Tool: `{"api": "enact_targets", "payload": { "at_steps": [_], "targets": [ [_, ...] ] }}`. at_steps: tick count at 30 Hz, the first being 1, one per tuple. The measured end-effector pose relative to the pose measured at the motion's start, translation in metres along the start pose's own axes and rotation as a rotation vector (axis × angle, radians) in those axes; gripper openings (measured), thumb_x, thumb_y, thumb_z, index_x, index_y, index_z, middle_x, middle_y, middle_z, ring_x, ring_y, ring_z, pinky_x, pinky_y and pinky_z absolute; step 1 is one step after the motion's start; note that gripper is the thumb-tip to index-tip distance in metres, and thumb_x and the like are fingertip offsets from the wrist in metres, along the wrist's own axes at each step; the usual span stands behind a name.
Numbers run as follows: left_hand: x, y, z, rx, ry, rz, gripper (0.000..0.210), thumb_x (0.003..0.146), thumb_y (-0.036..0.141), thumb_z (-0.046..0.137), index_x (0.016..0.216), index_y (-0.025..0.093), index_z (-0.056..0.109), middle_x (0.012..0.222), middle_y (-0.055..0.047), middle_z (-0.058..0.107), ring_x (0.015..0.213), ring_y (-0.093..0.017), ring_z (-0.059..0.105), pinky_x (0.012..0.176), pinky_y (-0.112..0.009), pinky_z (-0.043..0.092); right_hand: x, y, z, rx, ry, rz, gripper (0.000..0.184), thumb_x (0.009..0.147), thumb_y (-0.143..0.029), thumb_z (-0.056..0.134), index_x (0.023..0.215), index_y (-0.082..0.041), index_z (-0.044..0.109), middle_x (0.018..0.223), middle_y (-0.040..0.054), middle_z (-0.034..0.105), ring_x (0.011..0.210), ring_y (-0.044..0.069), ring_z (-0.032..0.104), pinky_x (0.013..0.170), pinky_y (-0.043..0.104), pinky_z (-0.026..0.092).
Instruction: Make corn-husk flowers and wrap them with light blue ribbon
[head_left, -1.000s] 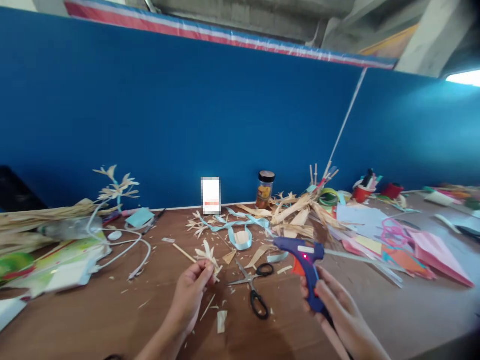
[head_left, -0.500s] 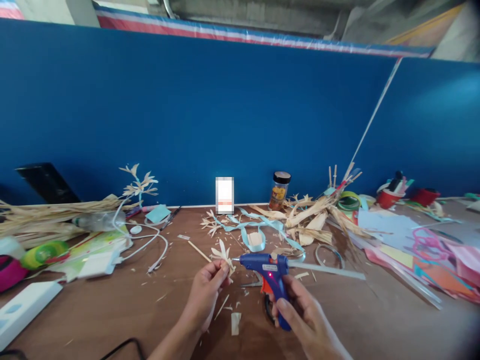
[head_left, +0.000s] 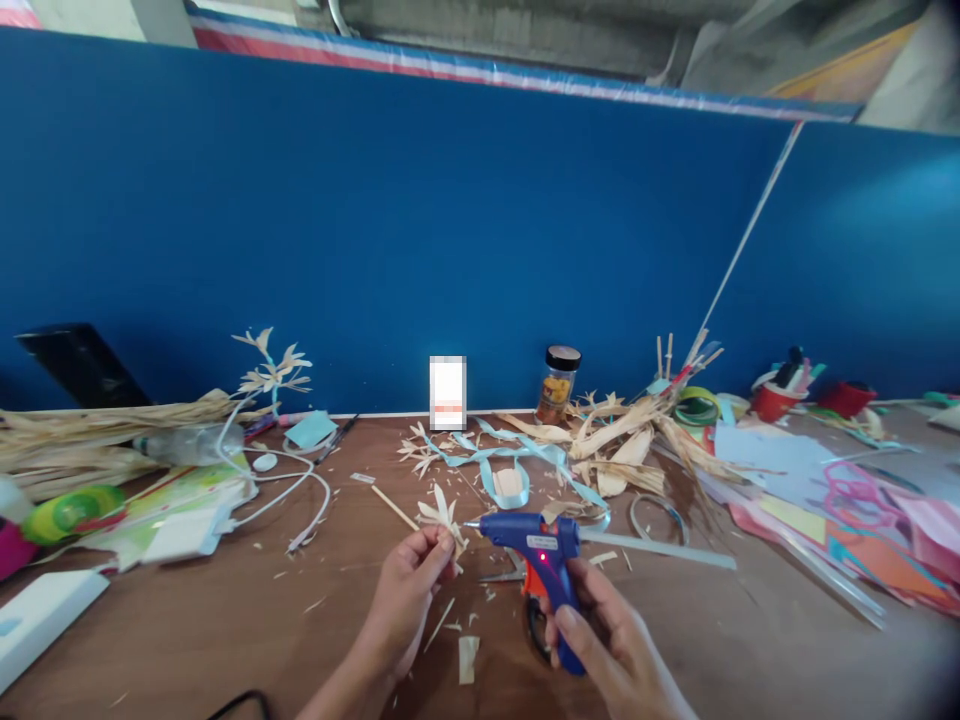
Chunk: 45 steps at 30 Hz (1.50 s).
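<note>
Between thumb and fingers, my left hand [head_left: 411,585] pinches a small flower of pale dried husk petals [head_left: 441,508]. A thin wooden stick [head_left: 393,505] slants up and left from behind those fingers; whether it is joined to the flower I cannot tell. My right hand [head_left: 600,625] is wrapped round the handle of a blue hot glue gun [head_left: 536,535] with a red light on. Its nozzle points left, close beside the petals, and a clear glue stick [head_left: 664,548] juts out of its back. Scissors [head_left: 535,625] lie partly hidden behind the gun.
Light-blue ribbon [head_left: 499,455], dried husks [head_left: 626,440] and a jar with a black lid [head_left: 559,384] lie or stand behind my hands. White cables [head_left: 315,470] and a power strip [head_left: 52,620] are at left. Coloured paper [head_left: 772,470] and pink scissors [head_left: 859,495] cover the right.
The camera view has shifted slightly. Both hands keep their grips, and the glue gun's nozzle stays beside the flower, a little nearer to it.
</note>
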<state>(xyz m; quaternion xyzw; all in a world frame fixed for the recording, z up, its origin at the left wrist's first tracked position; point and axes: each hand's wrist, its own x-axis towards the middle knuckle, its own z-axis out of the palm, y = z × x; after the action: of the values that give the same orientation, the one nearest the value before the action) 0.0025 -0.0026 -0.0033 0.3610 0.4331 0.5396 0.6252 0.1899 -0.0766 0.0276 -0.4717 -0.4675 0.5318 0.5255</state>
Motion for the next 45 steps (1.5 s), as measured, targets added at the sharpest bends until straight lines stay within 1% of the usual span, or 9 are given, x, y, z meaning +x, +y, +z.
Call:
{"api": "enact_targets", "payload": {
  "at_steps": [9,16,23,29,35,41,45],
  "targets": [
    [0.0003,0.0022,0.0019,-0.012,0.005,-0.005,0.017,0.066,0.031,0.065,0.067,0.015,0.061,0.059,0.003,0.052,0.052,-0.008,0.043,0.055,-0.02,0.035,-0.0016,0.0014,0.0024,-0.017,0.009,0.002,0.045,0.074,-0.047,0.055,0.108,-0.018,0.047,0.08,0.0067,0.059,0.063,0.015,0.054,0.054,0.027,0.048],
    [0.0006,0.0008,0.0004,-0.01,-0.001,0.0,0.016,0.066,0.03,0.065,0.067,0.015,0.06,0.059,0.002,0.052,0.052,-0.008,0.043,0.055,-0.02,0.035,-0.0007,0.0041,0.0034,-0.023,0.002,0.005,0.048,0.074,-0.048,0.055,0.11,-0.018,0.045,0.078,0.0058,0.059,0.064,0.015,0.054,0.055,0.026,0.047],
    [0.0013,0.0005,0.0,-0.007,0.025,0.004,0.017,0.065,0.032,0.066,0.068,0.016,0.06,0.06,0.002,0.054,0.052,-0.008,0.044,0.056,-0.021,0.035,-0.0001,0.0033,0.0042,-0.011,-0.001,-0.01,0.048,0.074,-0.048,0.055,0.109,-0.017,0.046,0.078,0.0062,0.059,0.062,0.015,0.054,0.053,0.025,0.047],
    [0.0012,0.0006,0.0002,-0.01,-0.005,0.003,0.016,0.067,0.031,0.064,0.066,0.016,0.059,0.058,0.004,0.051,0.052,-0.008,0.043,0.057,-0.021,0.035,-0.001,0.0057,0.0024,-0.029,0.009,0.001,0.051,0.074,-0.047,0.055,0.114,-0.017,0.043,0.075,0.0054,0.059,0.063,0.015,0.053,0.055,0.026,0.047],
    [0.0004,0.0003,-0.0001,-0.002,-0.02,0.003,0.015,0.07,0.03,0.062,0.068,0.016,0.058,0.059,0.003,0.05,0.054,-0.008,0.043,0.057,-0.02,0.035,-0.0012,0.0053,0.0029,-0.027,0.013,0.016,0.051,0.073,-0.048,0.055,0.113,-0.018,0.044,0.075,0.0053,0.059,0.063,0.015,0.053,0.055,0.026,0.047],
    [-0.0003,0.0002,-0.0009,-0.012,-0.034,0.004,0.013,0.07,0.028,0.062,0.07,0.015,0.058,0.061,0.003,0.05,0.055,-0.007,0.043,0.057,-0.019,0.034,0.0,0.0053,0.0039,-0.008,0.003,0.009,0.051,0.074,-0.047,0.055,0.112,-0.016,0.044,0.076,0.0057,0.059,0.064,0.015,0.053,0.055,0.026,0.047],
    [0.001,-0.0015,-0.0016,-0.001,-0.031,0.015,0.013,0.071,0.027,0.062,0.069,0.015,0.057,0.06,0.003,0.05,0.054,-0.007,0.042,0.056,-0.019,0.034,-0.0001,0.0053,0.0045,-0.019,0.018,0.027,0.052,0.073,-0.048,0.056,0.113,-0.017,0.044,0.076,0.0057,0.06,0.063,0.015,0.053,0.056,0.026,0.047]
  ]
}}
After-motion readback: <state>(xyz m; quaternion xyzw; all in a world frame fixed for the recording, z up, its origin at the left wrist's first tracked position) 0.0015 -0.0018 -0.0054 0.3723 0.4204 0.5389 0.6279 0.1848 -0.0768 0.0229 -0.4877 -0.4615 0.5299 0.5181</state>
